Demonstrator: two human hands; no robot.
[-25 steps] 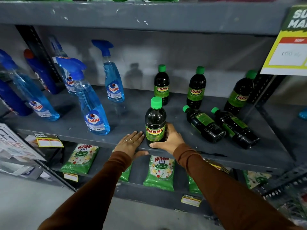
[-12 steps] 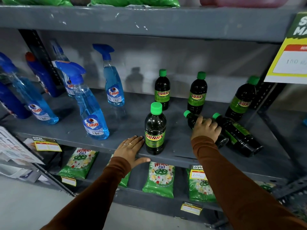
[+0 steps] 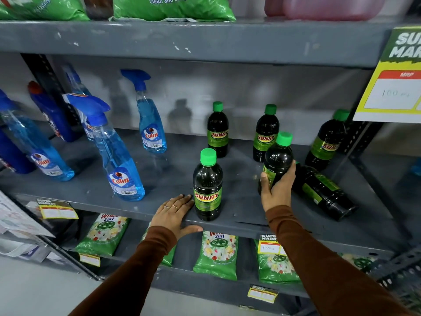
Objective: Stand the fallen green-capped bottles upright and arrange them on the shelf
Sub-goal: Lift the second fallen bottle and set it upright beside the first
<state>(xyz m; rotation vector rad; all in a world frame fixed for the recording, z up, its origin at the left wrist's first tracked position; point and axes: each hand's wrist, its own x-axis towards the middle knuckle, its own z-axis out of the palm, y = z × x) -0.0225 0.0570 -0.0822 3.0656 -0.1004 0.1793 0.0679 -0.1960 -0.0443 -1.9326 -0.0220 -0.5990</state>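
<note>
Grey metal shelving fills the view, and on its middle shelf (image 3: 159, 179) the right hand (image 3: 276, 190) has its grip wrapped around the lower body of a green-capped Sunny bottle (image 3: 279, 159), thumb on the near left side and fingers curled round the far right; the bottle is nearly upright, leaning slightly, with its cap up, and whether its base touches the shelf cannot be told. Just behind and to the right of that hand, one fallen Sunny bottle (image 3: 323, 192) lies on its side, its base pointing toward the shelf's front right. The left hand (image 3: 174, 212) lies flat on the front edge of the shelf, fingers spread and holding nothing, its fingertips just beside an upright Sunny bottle (image 3: 207, 185) that stands near the front edge at mid-shelf. Three more upright Sunny bottles stand toward the back: one (image 3: 218, 131) behind the front bottle, one (image 3: 265, 133) partly hidden by the held bottle, and one (image 3: 327, 141) near the back right corner, by the upright post. On the left half of the shelf stand blue Colin spray bottles (image 3: 118, 160), with darker blue bottles (image 3: 49, 112) at the far left. Below, green Wheel detergent packets (image 3: 216, 254) lie on the lower shelf, and a yellow price card (image 3: 394, 87) hangs at the upper right.
</note>
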